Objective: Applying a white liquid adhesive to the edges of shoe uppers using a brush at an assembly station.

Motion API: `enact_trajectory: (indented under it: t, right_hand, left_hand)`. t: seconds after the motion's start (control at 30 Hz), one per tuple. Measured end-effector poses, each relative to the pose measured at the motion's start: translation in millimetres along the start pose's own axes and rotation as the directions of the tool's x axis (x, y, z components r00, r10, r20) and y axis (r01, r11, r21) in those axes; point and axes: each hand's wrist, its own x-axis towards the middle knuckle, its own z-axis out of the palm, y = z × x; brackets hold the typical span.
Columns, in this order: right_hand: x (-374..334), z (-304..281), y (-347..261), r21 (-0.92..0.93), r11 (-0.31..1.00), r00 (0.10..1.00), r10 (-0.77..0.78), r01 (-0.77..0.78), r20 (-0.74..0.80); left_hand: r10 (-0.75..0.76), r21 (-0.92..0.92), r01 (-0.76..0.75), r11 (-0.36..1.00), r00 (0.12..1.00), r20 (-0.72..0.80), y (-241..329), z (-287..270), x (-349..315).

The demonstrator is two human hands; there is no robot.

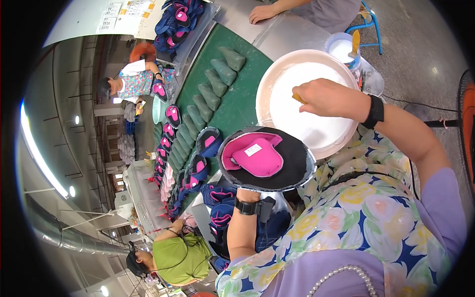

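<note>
My left hand point(248, 195) holds up a shoe upper point(292, 171), black with a ragged grey edge and a pink lining bearing a white label. The upper hides most of the fingers. Over a wide pale basin point(263, 101) of white liquid, my right hand point(316, 97) is closed round a yellow handle point(298, 97), like that of a brush. Its lower end cannot be seen against the liquid. The upper sits beside the basin's near left side.
Grey-green foot-shaped forms point(209, 95) and blue-and-pink uppers point(199, 168) line a green conveyor belt point(247, 94). A small blue-rimmed tub point(341, 51) holds another yellow-handled brush point(356, 42). Co-workers are at the far left, lower left and top; one's hand point(262, 14) rests on the metal table.
</note>
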Motion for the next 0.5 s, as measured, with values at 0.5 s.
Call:
enact_trajectory:
  t: [0.5]
  right_hand:
    - [-4, -40, -19, 0.382, 0.924, 0.997, 0.000, -0.032, 0.083]
  left_hand:
    - [0.041, 0.019, -0.041, 0.999, 0.999, -0.017, -11, 28, 13]
